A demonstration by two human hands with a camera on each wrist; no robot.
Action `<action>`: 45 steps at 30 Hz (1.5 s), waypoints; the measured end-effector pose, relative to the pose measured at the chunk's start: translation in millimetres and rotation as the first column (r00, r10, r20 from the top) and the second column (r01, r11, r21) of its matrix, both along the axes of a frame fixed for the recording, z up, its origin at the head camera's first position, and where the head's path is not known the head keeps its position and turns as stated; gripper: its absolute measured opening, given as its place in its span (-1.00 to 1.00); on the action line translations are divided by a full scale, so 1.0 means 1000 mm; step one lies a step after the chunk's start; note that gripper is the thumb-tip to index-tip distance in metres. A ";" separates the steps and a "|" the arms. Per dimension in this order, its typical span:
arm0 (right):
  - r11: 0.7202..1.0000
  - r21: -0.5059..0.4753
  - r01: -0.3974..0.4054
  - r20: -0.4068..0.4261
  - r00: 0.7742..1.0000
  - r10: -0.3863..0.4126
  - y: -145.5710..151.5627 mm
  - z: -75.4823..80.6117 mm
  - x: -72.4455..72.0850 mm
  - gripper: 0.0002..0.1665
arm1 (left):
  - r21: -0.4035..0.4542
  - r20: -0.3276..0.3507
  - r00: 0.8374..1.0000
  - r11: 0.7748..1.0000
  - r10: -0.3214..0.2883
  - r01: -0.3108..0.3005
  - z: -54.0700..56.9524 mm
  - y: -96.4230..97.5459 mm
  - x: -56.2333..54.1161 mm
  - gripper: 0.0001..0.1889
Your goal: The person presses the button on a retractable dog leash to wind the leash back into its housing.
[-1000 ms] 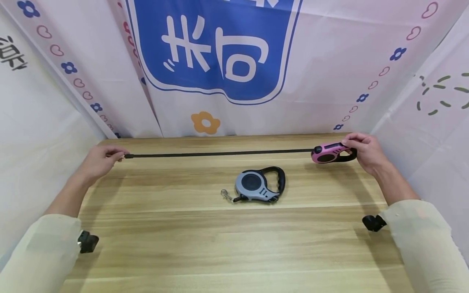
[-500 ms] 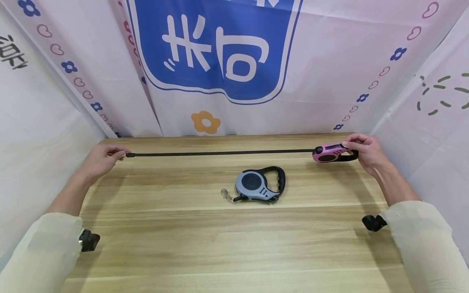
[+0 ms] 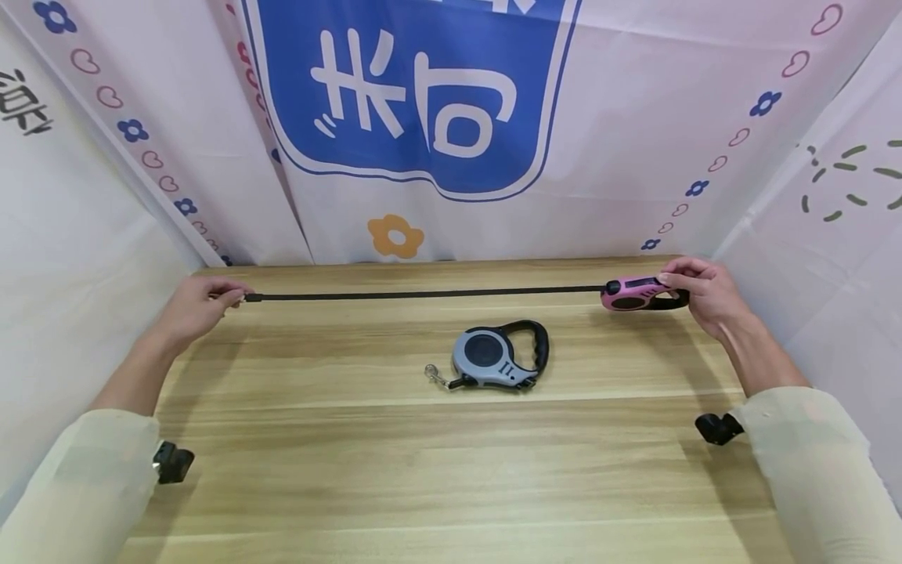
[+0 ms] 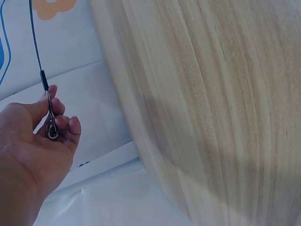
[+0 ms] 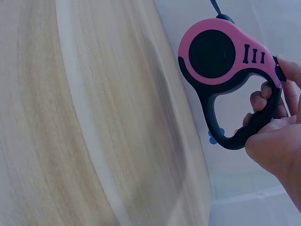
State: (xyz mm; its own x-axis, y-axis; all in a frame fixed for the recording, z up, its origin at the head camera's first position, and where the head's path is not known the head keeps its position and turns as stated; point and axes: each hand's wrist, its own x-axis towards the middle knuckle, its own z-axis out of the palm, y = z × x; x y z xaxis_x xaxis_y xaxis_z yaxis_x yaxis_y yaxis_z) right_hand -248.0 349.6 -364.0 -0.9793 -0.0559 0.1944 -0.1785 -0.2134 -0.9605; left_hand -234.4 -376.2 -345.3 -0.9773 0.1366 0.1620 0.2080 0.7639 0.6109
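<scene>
A pink and black retractable dog leash is in my right hand, whose fingers curl round its black handle, as the right wrist view shows. The thumb lies by the black button at the top of the grip. From its nozzle a black strap runs taut and nearly level across to my left hand. There the fingers and thumb pinch the metal clip at the strap's end. Between the hands, nearer to me, a grey and black retractable leash lies flat, its own metal clip pointing left.
The wooden table reaches back to a white printed cloth with a blue emblem. White cloth walls stand close beside both arms. A small black camera sits at the right sleeve, and another camera at the left.
Over the last second both hands stay almost in place, with the left one shifting very slightly right. The strap remains stretched between them, and the grey leash has not moved.
</scene>
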 end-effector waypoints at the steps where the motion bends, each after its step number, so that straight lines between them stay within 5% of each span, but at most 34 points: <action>1: 1.000 0.007 0.000 0.001 1.000 0.000 0.000 0.000 0.000 -0.62 | -0.003 -0.001 1.000 1.000 0.000 0.000 0.000 0.001 0.000 -0.71; 20: 0.998 0.068 -0.002 0.052 0.999 -0.002 -0.002 0.002 -0.003 -0.71 | -0.010 -0.015 1.000 1.000 -0.021 0.021 0.003 0.014 0.000 -0.73; 30: 0.998 0.064 0.000 0.057 0.998 -0.003 -0.005 0.003 -0.002 -0.81 | 0.026 0.063 0.996 0.998 -0.061 0.060 0.004 0.024 0.000 -0.67; 37: 0.998 0.061 0.005 0.065 0.998 -0.009 -0.007 0.005 -0.002 -0.64 | 0.040 0.116 0.990 0.996 -0.079 0.075 0.005 0.029 0.000 -0.65; 45: 0.998 0.067 0.012 0.072 0.997 -0.017 -0.009 0.005 -0.003 -0.81 | 0.104 0.129 0.987 0.991 -0.097 0.084 0.004 0.035 -0.001 -0.64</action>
